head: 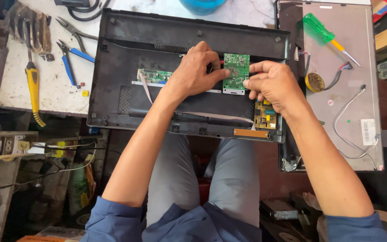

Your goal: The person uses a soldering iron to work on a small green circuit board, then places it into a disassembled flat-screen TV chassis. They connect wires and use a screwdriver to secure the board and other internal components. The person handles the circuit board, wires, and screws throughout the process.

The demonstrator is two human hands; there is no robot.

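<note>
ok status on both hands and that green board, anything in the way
Left hand and right hand both pinch the green circuit board, raised over the black back cover. Nothing blocking; yellow board sits beneath right hand.

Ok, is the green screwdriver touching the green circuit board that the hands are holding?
Apart. In the head view the green screwdriver lies on the grey panel off to the right, with the black casing's edge plainly between it and the green circuit board.
</note>
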